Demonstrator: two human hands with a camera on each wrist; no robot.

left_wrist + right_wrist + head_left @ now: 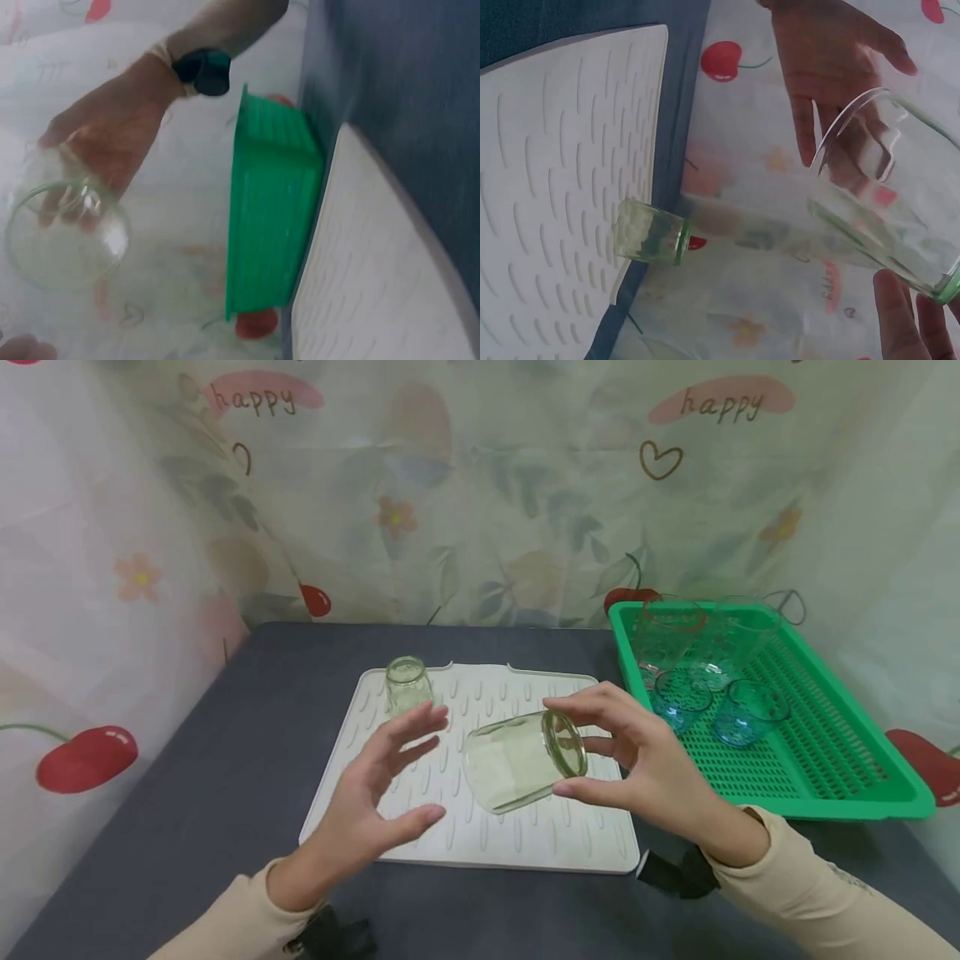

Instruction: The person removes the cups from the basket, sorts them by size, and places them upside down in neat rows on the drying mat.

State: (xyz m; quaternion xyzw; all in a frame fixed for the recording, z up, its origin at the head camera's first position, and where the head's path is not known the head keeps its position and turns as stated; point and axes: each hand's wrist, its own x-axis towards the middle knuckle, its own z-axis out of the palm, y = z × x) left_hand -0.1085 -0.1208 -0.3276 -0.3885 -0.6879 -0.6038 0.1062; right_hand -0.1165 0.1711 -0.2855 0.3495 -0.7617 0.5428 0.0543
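Above the white ridged mat [540, 843], my right hand [637, 752] grips a pale green-tinted drinking glass [510, 764] by its thick base, thumb below and fingers above. The glass lies tilted on its side in the air, its mouth turned left. My left hand [382, 785] is held open beside that mouth, thumb and fingers spread and apart from the glass. In the left wrist view the round mouth of the glass [67, 240] faces the camera. A smaller greenish glass [408, 689] stands upside down on the mat's back left corner.
At the right, a green plastic basket [847, 727] holds several glasses: clear tall glasses [727, 643] at the back and short blue glasses [746, 718] in front. The dark table [247, 760] meets a patterned curtain [480, 527] behind and at the sides.
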